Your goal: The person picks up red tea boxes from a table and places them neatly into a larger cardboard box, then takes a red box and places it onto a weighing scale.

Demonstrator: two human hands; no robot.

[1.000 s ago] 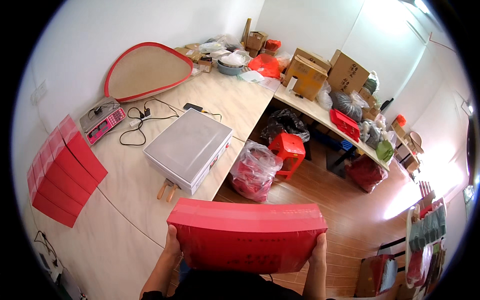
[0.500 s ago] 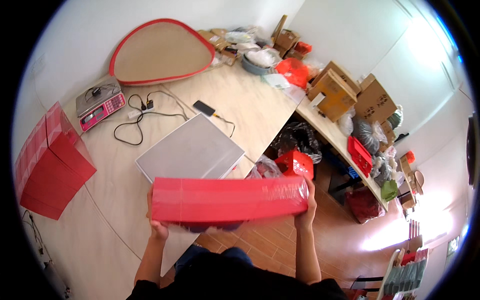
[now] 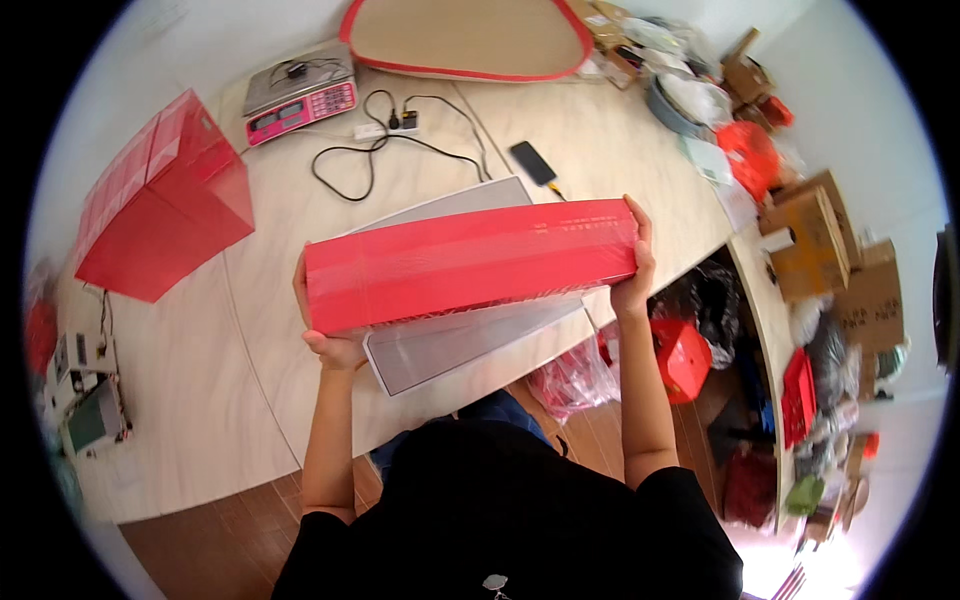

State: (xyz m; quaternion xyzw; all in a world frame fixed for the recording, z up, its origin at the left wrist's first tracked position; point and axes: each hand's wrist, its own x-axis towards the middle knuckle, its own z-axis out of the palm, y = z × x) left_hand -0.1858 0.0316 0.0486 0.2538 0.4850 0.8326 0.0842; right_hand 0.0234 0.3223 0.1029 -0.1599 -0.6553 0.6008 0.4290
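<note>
The left hand [image 3: 338, 350] and right hand [image 3: 632, 262] grip the long red carton [image 3: 470, 265] by its opposite ends, fingers closed around the edges; it lies slightly tilted, right end higher in view, across the grey-topped flat case [image 3: 450, 355] on the marbled table [image 3: 285, 350]; whether carton and case touch, I cannot tell; since only the ends are held, a loosened hand could let one side drop onto the case; the carton's glossy surface might help it slip; swung far forward, it could knock the smartphone [image 3: 533, 163] or snag the black cable [image 3: 372, 165] beyond the case.
</note>
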